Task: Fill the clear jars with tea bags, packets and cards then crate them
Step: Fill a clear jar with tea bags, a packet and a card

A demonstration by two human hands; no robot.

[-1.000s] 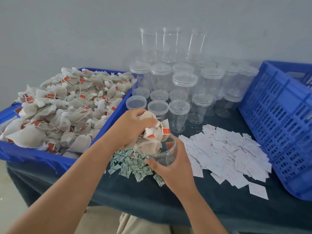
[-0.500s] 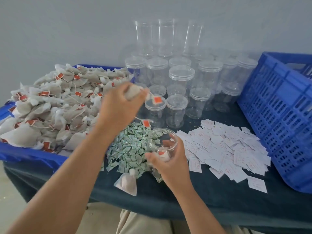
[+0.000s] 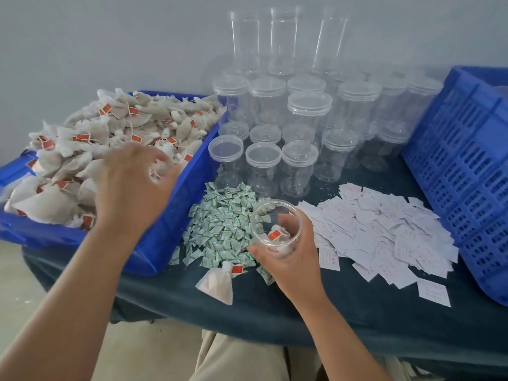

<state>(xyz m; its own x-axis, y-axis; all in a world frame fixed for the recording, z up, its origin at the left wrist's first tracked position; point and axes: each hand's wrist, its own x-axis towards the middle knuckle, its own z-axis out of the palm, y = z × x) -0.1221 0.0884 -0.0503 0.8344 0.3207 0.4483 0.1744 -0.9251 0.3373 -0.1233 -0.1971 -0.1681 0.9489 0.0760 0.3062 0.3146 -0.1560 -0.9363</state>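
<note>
My left hand [image 3: 132,185] has swung back over the tray [image 3: 176,215], its blurred fingers curled round a tea bag [image 3: 158,170]. A dropped bag [image 3: 217,284] now lies by the packets [image 3: 222,226]. My right hand [image 3: 294,259] grips the open jar [image 3: 275,229], which is barely filled, so it needs more handfuls.

Both forearms [image 3: 68,312] are bare, and light beige trousers [image 3: 239,358] (plain cloth) show below.

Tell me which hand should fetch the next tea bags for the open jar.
Left. The left hand is over the blue tray, fingers curled round a tea bag, though blurred. The right hand grips the open jar and is occupied steadying it.
</note>
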